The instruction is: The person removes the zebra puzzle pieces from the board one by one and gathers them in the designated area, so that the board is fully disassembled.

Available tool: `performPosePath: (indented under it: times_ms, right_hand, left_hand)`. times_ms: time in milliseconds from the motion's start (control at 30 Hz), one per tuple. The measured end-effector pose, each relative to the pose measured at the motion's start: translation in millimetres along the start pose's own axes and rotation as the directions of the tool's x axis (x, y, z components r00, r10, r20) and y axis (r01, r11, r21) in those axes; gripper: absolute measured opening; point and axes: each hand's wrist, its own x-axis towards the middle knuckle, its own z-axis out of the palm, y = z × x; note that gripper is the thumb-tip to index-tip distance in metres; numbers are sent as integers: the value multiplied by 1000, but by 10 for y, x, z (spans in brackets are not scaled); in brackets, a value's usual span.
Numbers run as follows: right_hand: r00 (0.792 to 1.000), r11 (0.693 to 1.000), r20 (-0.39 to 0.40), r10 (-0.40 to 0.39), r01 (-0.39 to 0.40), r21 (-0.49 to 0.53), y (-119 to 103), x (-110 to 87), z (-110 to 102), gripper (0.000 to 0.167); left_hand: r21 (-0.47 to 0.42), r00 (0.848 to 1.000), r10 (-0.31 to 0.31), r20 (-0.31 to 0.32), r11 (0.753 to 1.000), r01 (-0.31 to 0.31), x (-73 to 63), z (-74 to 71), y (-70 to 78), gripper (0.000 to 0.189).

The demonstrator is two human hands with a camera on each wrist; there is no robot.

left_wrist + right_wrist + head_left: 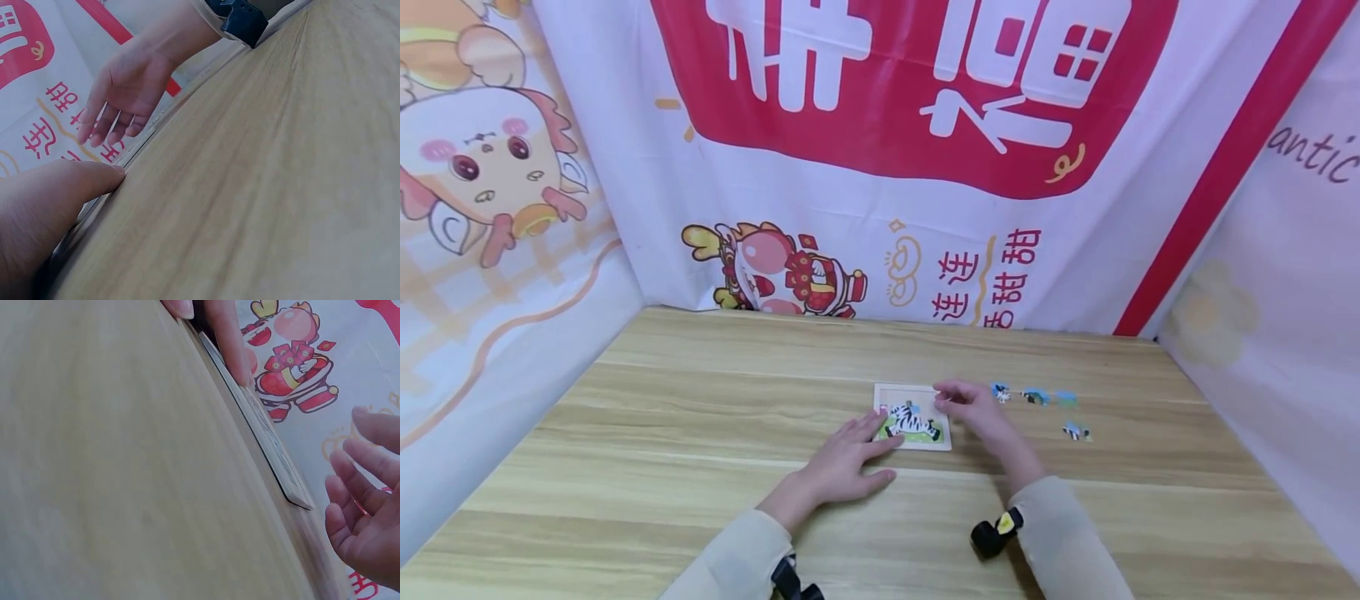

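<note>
A small square puzzle board (891, 395) lies on the table, with a zebra picture (913, 423) over green filling its lower part and a plain beige upper part. My left hand (844, 467) lies with its fingers spread, the fingertips on the board's left side and across its lower edge. At the board's upper right corner is my right hand (976, 410), its fingers loosely bent. From the right wrist view, that same right hand (369, 500) is raised beside the end of the thin board (275, 453), and nothing shows between its fingers.
To the right of my right hand lie several loose puzzle pieces: one black-and-white and blue (1001, 392), a mostly blue one (1066, 399) and others close by. White printed cloth (820, 192) hangs behind the wooden table (700, 467) and along both sides.
</note>
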Motion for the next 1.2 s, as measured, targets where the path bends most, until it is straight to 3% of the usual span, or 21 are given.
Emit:
performPosePath:
  times_ms: [300,567,800,1200]
  right_hand:
    - [999,997,-29,14,-16,-69,150,-26,136,28]
    - [994,971,-13,-105,100,-218,179,-36,242,32]
    - [986,924,18,-166,162,-348,160,-24,287,34]
    - [990,925,-3,-141,130,-358,86,-32,340,28]
  left_hand:
    - [-4,1000,-3,5,1000,3,10,6,4,51]
    - [-10,1000,-13,17,1000,14,2,-6,6,51]
    - [0,1000,-4,9,1000,4,-2,-1,13,51]
    - [-12,1000,-18,13,1000,18,-4,-28,31,51]
